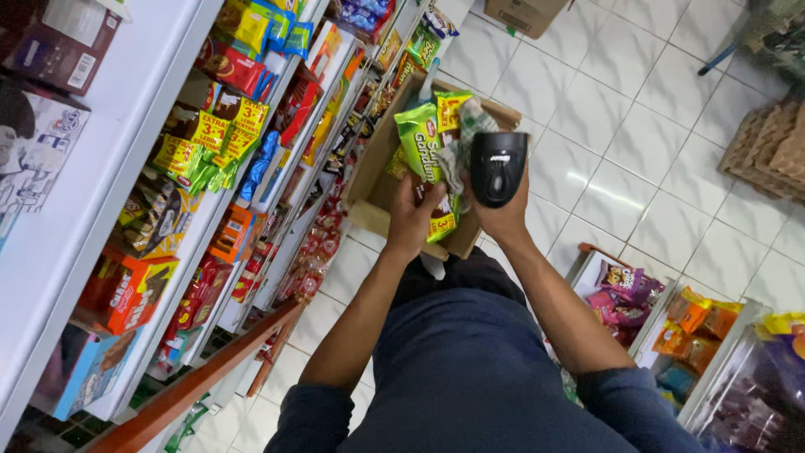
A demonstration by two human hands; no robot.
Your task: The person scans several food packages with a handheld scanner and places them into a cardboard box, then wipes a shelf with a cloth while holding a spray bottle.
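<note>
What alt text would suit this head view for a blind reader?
The left hand holds a green snack pack while the right hand aims a black scanner at it, over a cardboard box beside stocked shop shelves.

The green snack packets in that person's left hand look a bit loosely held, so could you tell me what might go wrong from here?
The left hand pinches a fan of green snack packets only at their lower end, so one could slip into the cardboard box or onto the tiled floor. The right hand grips the black scanner against the packets, which may crease them.
</note>
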